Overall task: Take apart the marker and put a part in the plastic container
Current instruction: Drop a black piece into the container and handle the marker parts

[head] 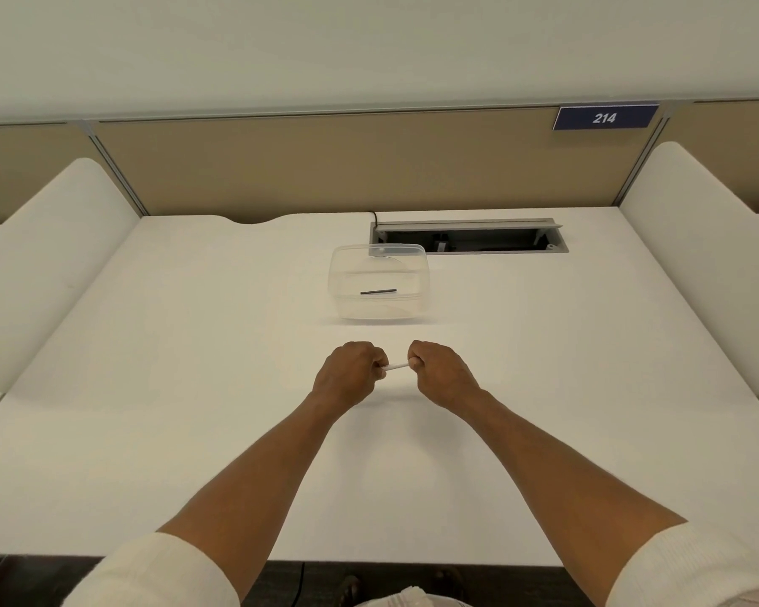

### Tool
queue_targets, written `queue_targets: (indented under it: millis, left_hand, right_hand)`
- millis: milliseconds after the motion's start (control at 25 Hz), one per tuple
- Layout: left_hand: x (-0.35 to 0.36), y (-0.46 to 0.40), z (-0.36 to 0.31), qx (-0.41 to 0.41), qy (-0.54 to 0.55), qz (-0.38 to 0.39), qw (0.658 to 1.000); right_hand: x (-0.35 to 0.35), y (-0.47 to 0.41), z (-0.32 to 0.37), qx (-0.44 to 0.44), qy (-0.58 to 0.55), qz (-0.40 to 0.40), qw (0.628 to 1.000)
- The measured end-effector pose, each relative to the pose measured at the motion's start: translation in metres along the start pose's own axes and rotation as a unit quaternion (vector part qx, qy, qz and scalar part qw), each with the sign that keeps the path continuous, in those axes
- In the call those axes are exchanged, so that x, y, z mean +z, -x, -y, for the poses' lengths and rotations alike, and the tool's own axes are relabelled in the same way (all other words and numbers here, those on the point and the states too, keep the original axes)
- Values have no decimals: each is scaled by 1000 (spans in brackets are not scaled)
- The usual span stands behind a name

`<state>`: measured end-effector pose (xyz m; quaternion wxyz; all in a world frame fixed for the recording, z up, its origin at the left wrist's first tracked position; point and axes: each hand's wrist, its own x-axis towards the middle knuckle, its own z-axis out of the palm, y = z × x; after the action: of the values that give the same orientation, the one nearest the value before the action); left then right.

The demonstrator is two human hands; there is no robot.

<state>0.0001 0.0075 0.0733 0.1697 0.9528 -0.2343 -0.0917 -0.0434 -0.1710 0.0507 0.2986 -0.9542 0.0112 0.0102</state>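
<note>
Both my hands hold a thin white marker [396,367] level above the middle of the white desk [193,387]. My left hand [350,374] is closed around its left end and my right hand [439,370] around its right end, so only a short white stretch shows between the fists. Beyond the hands stands a clear plastic container [421,300], open at the top. A thin dark stick-like part [378,292] lies flat inside it.
An open cable tray [469,237] is sunk into the desk behind the container, with a black cable at its left corner. White side dividers [53,238] flank the desk. A tan partition at the back carries a blue sign reading 214 [604,117].
</note>
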Motion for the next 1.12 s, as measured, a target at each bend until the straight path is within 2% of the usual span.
queue_targets:
  millis: [120,240,360,600,720,840,1000,1120]
  left_hand:
    - [0,0,2,8,-2,-4,1000]
    - [0,-1,3,20,-18,-11,1000]
    - [-1,-4,2,29,-21,-11,999]
    - [-1,-5,7,38,-26,-19,999]
    - [-1,-6,4,50,-23,-24,998]
    - [-2,-6,2,54,-24,-28,998]
    - [-3,-5,-1,54,-20,-46,997]
    - [-3,-4,-1,63,-35,-53,996]
  right_hand:
    - [1,2,3,7,-11,28,1000]
    - [3,3,3,66,-93,48,992]
    - [2,-1,6,102,-116,65,986]
    - [2,-1,-5,67,-176,35,981]
    - [0,0,-11,24,-126,19,992]
    - [-4,0,-10,30,-113,12,993]
    - [-5,-2,-1,91,-135,24,986]
    - [-2,-2,1,195,-253,52,946]
